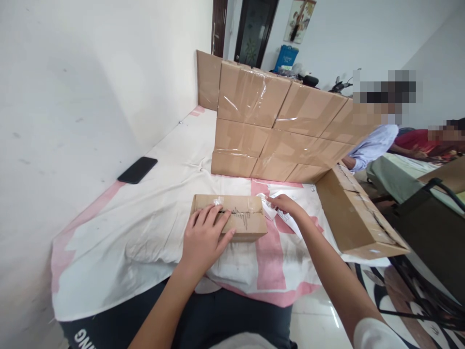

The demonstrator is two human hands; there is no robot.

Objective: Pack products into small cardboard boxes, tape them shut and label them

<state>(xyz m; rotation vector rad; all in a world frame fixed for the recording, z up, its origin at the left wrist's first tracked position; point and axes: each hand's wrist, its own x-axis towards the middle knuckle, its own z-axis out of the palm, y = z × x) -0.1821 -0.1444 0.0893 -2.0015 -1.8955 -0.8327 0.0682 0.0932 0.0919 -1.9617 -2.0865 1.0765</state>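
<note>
A small brown cardboard box (250, 224) with dark scribbled marks and a bit of clear tape on top sits on the cloth before me. My left hand (205, 230) lies over its left part, fingers spread on the top and the thumb near the front edge. Just off the box's right end, my right hand (285, 203) is closed in a pinch on a white paper slip (269, 211), part of which touches that end. More white printed paper (290, 223) lies under the right hand and wrist. The right fingertips are partly hidden.
Stacked, taped cardboard boxes (265, 131) form a wall behind. An open-sided carton (348, 213) stands to the right. A black phone (138, 170) lies left by the white wall, on the pink-and-white cloth (163, 213). Two other people sit at the far right.
</note>
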